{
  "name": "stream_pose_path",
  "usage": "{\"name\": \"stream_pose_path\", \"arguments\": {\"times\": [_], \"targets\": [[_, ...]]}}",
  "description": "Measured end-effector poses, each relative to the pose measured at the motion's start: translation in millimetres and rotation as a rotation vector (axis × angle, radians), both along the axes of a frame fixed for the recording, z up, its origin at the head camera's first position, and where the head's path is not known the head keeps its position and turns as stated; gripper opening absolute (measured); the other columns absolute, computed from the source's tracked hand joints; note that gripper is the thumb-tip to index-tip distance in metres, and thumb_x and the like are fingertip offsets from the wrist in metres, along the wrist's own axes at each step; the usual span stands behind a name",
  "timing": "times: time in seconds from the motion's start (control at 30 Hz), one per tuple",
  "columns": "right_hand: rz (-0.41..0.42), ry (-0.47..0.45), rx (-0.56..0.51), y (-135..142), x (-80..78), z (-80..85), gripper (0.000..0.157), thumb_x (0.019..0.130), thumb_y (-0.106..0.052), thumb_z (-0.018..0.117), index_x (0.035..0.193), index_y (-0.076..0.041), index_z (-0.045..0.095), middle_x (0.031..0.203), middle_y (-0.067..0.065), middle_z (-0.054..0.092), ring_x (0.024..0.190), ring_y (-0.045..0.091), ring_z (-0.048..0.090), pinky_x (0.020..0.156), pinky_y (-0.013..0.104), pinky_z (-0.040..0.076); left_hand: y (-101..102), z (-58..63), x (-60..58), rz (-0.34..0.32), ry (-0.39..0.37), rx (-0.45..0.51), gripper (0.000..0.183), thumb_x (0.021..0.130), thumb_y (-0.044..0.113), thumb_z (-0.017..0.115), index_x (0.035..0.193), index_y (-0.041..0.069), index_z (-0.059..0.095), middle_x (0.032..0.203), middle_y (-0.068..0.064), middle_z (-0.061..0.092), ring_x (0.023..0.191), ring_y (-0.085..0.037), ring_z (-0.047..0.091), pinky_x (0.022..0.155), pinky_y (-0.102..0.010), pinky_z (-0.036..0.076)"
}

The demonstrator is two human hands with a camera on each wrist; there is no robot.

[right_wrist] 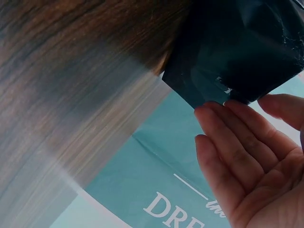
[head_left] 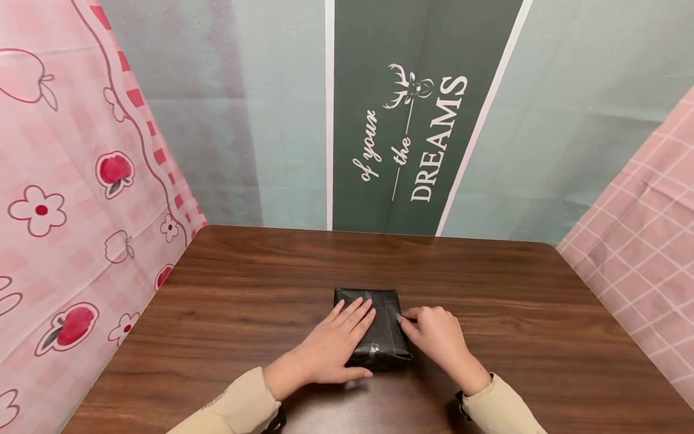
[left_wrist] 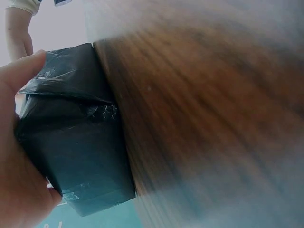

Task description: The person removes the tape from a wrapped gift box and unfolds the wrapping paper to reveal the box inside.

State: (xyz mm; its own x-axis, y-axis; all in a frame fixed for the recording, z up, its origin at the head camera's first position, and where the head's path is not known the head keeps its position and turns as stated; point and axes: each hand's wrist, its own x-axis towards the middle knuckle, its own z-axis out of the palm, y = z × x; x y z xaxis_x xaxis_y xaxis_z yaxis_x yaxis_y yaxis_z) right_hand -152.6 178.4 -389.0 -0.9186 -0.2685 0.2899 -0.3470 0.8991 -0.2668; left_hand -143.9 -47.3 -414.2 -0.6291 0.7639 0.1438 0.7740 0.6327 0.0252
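Observation:
A package [head_left: 386,325] wrapped in shiny black plastic lies flat on the table, with clear tape across parts of it. My left hand [head_left: 336,346] rests on its top left side, fingers extended and thumb at the near edge. The left wrist view shows one end of the black package [left_wrist: 76,152], with folded plastic and a crumpled, taped spot. At the package's right edge, my right hand [head_left: 436,337] touches with its fingertips. Up close, the gently bent fingers of the right hand [right_wrist: 256,161] meet the side, and the thumb lies near the other edge.
The brown wood-grain table [head_left: 260,271] extends around the package. A green cloth with white lettering [head_left: 403,120] hangs behind its far edge. Pink patterned cloths hang at the left [head_left: 70,199] and right [head_left: 650,229].

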Motion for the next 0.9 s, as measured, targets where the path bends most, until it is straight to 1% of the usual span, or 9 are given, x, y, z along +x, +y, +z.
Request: {"name": "stream_pose_path", "arguments": {"times": [0.23, 0.4, 0.5, 0.6, 0.7, 0.8, 0.9], "targets": [[-0.011, 0.015, 0.005, -0.3, 0.3, -1.3, 0.01, 0.081, -0.02, 0.074, 0.082, -0.011, 0.077, 0.071, 0.002, 0.07, 0.053, 0.018, 0.061, 0.045, 0.034, 0.046, -0.1, 0.4, -0.3, -0.002, 0.007, 0.003, 0.093, 0.085, 0.064, 0.052, 0.149, 0.002, 0.023, 0.156, -0.015, 0.016, 0.143, -0.026, 0.011, 0.112, -0.046, 0.016], [-0.003, 0.048, -0.001, 0.6, -0.3, -3.9, 0.007, 0.081, -0.017, 0.072, 0.081, -0.012, 0.077, 0.065, 0.002, 0.068, 0.046, 0.016, 0.056, 0.041, 0.033, 0.041, -0.5, 0.7, -0.6, -0.002, 0.005, 0.011, 0.094, 0.085, 0.064, 0.052, 0.149, 0.002, 0.023, 0.155, -0.015, 0.016, 0.143, -0.026, 0.011, 0.112, -0.046, 0.015], [-0.017, 0.052, -0.013, 2.8, -0.2, -6.2, 0.006, 0.081, -0.015, 0.071, 0.081, -0.012, 0.076, 0.062, 0.002, 0.066, 0.044, 0.015, 0.051, 0.04, 0.033, 0.039, -0.4, 0.1, -0.5, -0.004, 0.002, 0.01, 0.094, 0.085, 0.064, 0.053, 0.149, 0.001, 0.023, 0.155, -0.015, 0.016, 0.143, -0.027, 0.012, 0.112, -0.046, 0.016], [-0.038, 0.03, -0.066, 4.6, 0.7, -7.9, 0.005, 0.08, -0.016, 0.073, 0.08, -0.012, 0.075, 0.065, 0.0, 0.067, 0.047, 0.012, 0.053, 0.042, 0.032, 0.041, -0.3, -0.2, 0.0, -0.01, -0.001, 0.012, 0.095, 0.085, 0.064, 0.053, 0.149, 0.001, 0.024, 0.155, -0.016, 0.017, 0.143, -0.027, 0.012, 0.112, -0.046, 0.016], [-0.044, 0.001, -0.141, 3.9, 1.6, -8.7, 0.01, 0.078, -0.021, 0.077, 0.08, -0.012, 0.073, 0.069, -0.002, 0.068, 0.054, 0.011, 0.059, 0.048, 0.032, 0.046, -0.5, 0.1, 0.2, -0.009, -0.004, 0.02, 0.095, 0.084, 0.064, 0.054, 0.149, 0.001, 0.024, 0.155, -0.016, 0.017, 0.143, -0.027, 0.012, 0.112, -0.047, 0.016], [-0.041, 0.009, -0.19, 0.9, 1.4, -9.3, 0.013, 0.077, -0.022, 0.078, 0.08, -0.012, 0.07, 0.071, -0.003, 0.069, 0.062, 0.011, 0.065, 0.054, 0.033, 0.05, -0.5, 0.4, -0.3, -0.003, -0.007, 0.022, 0.096, 0.084, 0.064, 0.054, 0.149, 0.001, 0.024, 0.155, -0.015, 0.016, 0.143, -0.027, 0.011, 0.112, -0.047, 0.016], [-0.053, 0.047, -0.211, -2.1, 1.3, -10.4, 0.012, 0.077, -0.017, 0.078, 0.078, -0.012, 0.067, 0.069, -0.003, 0.068, 0.059, 0.011, 0.064, 0.053, 0.032, 0.049, -0.2, 0.4, -0.7, -0.006, -0.006, 0.019, 0.095, 0.084, 0.064, 0.053, 0.149, 0.001, 0.023, 0.156, -0.015, 0.016, 0.143, -0.027, 0.011, 0.112, -0.046, 0.015]]}}
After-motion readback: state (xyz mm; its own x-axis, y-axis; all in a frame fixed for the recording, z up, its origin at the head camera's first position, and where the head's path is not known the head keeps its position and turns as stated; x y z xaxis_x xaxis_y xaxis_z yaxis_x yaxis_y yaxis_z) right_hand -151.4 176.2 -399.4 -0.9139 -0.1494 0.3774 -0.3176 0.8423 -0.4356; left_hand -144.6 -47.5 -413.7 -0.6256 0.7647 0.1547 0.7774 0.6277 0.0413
